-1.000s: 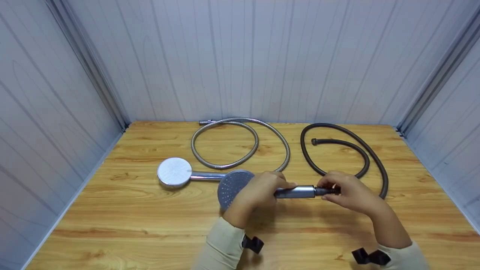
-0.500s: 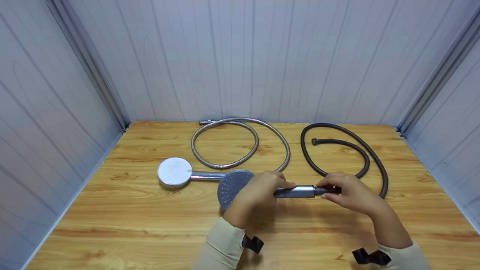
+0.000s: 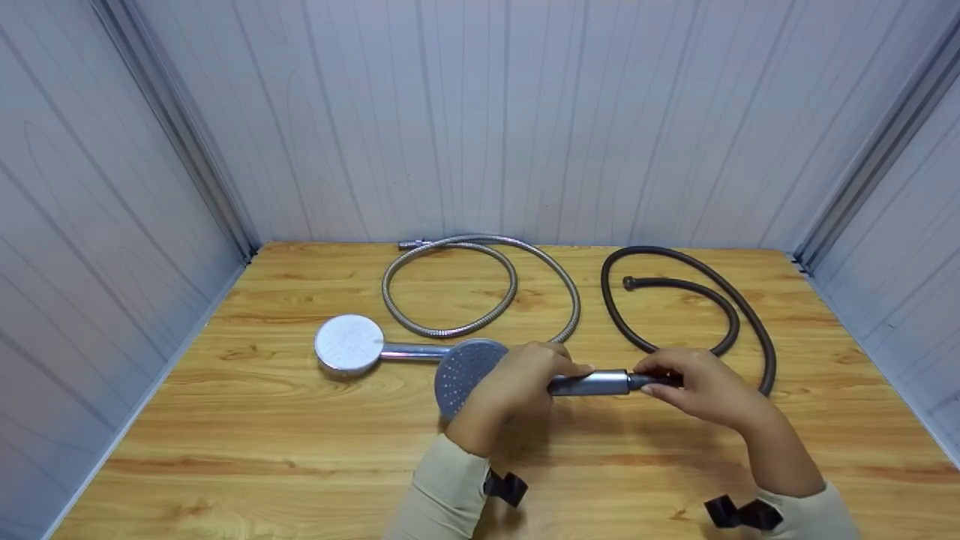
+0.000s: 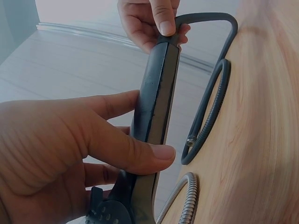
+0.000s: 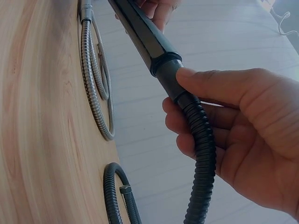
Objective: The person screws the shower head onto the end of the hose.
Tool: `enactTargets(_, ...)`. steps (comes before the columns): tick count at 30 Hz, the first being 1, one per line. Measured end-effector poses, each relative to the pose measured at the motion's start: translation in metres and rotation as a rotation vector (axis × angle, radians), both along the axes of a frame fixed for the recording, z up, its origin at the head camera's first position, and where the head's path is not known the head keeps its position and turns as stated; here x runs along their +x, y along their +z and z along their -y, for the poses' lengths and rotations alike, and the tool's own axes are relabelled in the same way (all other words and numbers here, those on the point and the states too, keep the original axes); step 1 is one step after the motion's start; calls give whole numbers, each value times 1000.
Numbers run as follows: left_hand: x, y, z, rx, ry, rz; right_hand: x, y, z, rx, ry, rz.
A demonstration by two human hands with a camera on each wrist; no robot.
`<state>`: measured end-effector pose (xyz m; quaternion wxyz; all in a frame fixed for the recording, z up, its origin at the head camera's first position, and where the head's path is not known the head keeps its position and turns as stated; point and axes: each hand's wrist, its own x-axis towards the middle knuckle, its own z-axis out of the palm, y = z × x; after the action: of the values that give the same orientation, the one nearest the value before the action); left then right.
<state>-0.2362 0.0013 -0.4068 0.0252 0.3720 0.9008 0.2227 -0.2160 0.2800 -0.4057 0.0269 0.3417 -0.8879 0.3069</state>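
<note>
My left hand (image 3: pixel 516 386) grips the handle of a grey shower head (image 3: pixel 463 377), its round nozzle face turned up toward the left. In the left wrist view the thumb (image 4: pixel 135 153) lies across the dark handle. At the handle's far end, my right hand (image 3: pixel 703 386) pinches the connector (image 5: pixel 169 79) of a dark ribbed shower hose (image 3: pixel 759 337). That connector sits against the handle's end; how far it is screwed on cannot be seen. The hose bends away from the right hand and lies in a loop on the table.
Behind the left hand lies a second shower head (image 3: pixel 349 343), chrome with a whitish round face. A silver metal hose (image 3: pixel 574 292) coils at the back of the wooden table (image 3: pixel 300 465). Pale panels (image 3: pixel 465 127) wall in the back and both sides.
The fingers of my right hand have shifted slightly around the connector, the index finger and knuckles moving a little. My left hand and the shower head stay in place.
</note>
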Motion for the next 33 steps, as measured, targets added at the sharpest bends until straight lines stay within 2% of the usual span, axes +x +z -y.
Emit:
enactTargets(10, 0, -1, -1, -9, 1, -9, 0, 0, -1, 13, 8, 1)
enactTargets(17, 0, 1, -1, -15, -7, -2, 1, -1, -1, -16, 11, 13)
enactTargets(33, 0, 0, 0, 0, 15, 30, 0, -1, 1, -31, 13, -78)
